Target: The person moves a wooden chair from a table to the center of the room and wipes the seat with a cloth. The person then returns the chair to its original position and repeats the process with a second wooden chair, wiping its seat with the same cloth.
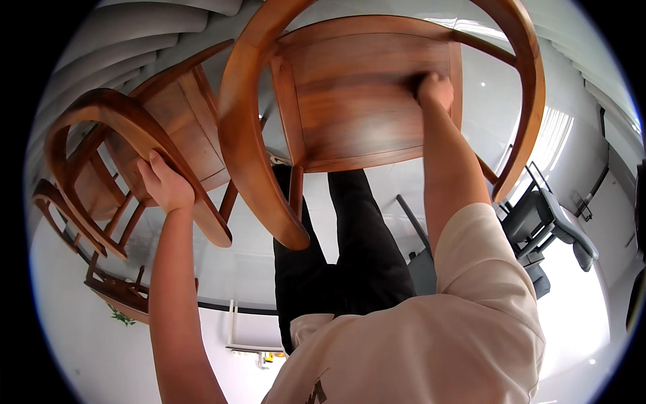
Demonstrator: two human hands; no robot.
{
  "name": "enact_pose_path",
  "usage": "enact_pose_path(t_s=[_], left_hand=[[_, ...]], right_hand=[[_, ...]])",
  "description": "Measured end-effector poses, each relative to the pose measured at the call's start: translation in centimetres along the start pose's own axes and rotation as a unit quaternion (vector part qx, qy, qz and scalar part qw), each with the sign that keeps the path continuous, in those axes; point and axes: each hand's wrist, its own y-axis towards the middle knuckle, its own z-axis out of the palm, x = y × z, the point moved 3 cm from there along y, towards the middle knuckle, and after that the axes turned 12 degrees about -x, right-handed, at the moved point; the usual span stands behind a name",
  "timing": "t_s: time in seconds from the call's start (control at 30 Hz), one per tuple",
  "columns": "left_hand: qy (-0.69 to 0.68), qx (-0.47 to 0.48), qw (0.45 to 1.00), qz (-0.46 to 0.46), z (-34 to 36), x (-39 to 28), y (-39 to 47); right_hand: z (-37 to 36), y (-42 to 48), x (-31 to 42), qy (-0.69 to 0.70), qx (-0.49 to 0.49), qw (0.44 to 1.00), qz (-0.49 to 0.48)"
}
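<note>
A wooden armchair with a curved top rail (237, 111) stands in front of me, its broad brown seat (353, 101) facing up. My right hand (436, 91) is curled low over the right part of that seat and is blurred. A dark blurred patch shows at its fingers; whether it is a held thing or a shadow I cannot tell. Over to the left, my left hand (166, 184) grips the curved armrest (131, 126) of a second wooden chair. Its thumb lies along the rail, and some fingers are hidden.
Another wooden chair (43, 194) stands at the far left. On the right is a dark grey chair with a metal frame (535, 217). Behind me, left, are dark wooden furniture (116, 288) and a green plant (120, 315). Grey curtain-like folds (166, 22) hang at the upper left.
</note>
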Motion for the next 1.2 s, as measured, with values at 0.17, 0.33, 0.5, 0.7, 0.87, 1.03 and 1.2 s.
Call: enact_pose_path(t_s=[0.17,0.33,0.5,0.7,0.87,1.03,1.2], left_hand=[[0.038,-0.011,0.999,0.028,0.3,-0.8,0.1],[0.024,-0.031,0.999,0.02,0.5,0.2,0.6],[0.033,-0.031,0.999,0.018,0.2,-0.1,0.3],[0.046,-0.019,0.999,0.016,0.3,-0.4,0.1],[0.051,-0.026,0.998,0.018,0.4,-0.1,0.5],[0.034,-0.004,0.999,-0.008,0.3,-1.1,0.2],[0.034,-0.002,0.999,0.009,0.5,-0.4,0.7]], right_hand=[[4.7,-11.7,14.6,0.019,-0.085,0.922,-0.377],[5.0,-23.4,12.7,0.081,0.048,0.79,-0.606],[2.5,-25.7,-4.3,0.038,0.079,0.786,-0.612],[1.6,-24.3,-12.7,-0.038,0.172,0.796,-0.58],[3.9,-15.8,-1.6,-0.069,0.385,0.835,-0.388],[1.9,-7.6,10.7,0.024,0.479,0.856,-0.193],[4.4,-10.4,11.6,0.021,0.57,0.804,-0.165]])
